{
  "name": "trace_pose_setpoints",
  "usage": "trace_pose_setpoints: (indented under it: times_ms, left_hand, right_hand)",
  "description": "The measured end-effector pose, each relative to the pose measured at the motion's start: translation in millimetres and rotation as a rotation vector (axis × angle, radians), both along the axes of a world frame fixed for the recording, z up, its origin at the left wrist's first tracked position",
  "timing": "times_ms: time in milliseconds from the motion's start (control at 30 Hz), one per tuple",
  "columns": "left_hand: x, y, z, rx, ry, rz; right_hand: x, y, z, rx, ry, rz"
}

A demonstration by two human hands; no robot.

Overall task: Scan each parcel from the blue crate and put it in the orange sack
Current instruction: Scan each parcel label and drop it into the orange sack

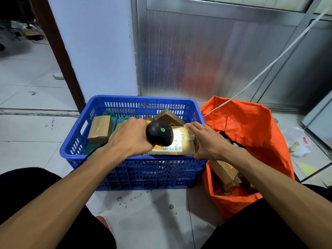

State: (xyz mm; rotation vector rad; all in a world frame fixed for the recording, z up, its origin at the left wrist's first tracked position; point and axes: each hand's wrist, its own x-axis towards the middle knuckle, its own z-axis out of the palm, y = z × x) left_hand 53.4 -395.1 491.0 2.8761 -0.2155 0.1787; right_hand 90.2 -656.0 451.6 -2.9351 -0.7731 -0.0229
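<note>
Floor (152, 212): pale grey tile, spotted with dark specks near the crate. Behind: white wall (100, 51) with dark door frame on its left, brushed metal panels (206, 56) to the right. White cable (269, 65) runs diagonally down across the metal toward the sack.

Blue crate (143, 169) sits centre on the floor, orange sack (251, 126) touching its right side, mouth open. Crumpled white plastic bag (298, 142) on the floor right of the sack.

Left hand (129, 137) wrapped round a black scanner (159, 133), green dot on top, head over the label. Right hand (208, 141) grips the right end of a tan taped parcel (183, 142), held over the crate's near-right rim. Scanner hides part of the label.

Counts: crate holds three more brown boxes visible (one left (100, 130), two at the back) plus green bag (115, 117). Sack: one brown box (224, 171) clearly visible, more under it, count unclear
</note>
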Motion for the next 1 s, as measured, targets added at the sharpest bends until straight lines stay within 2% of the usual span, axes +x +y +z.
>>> trace_pose_setpoints:
  times_ms: [1000]
  left_hand:
    - [-1.5,-1.3,0.2,-0.020,-0.002,-0.015]
  right_hand:
    - [-2.1,1.7,3.0,0.011,0.006,-0.046]
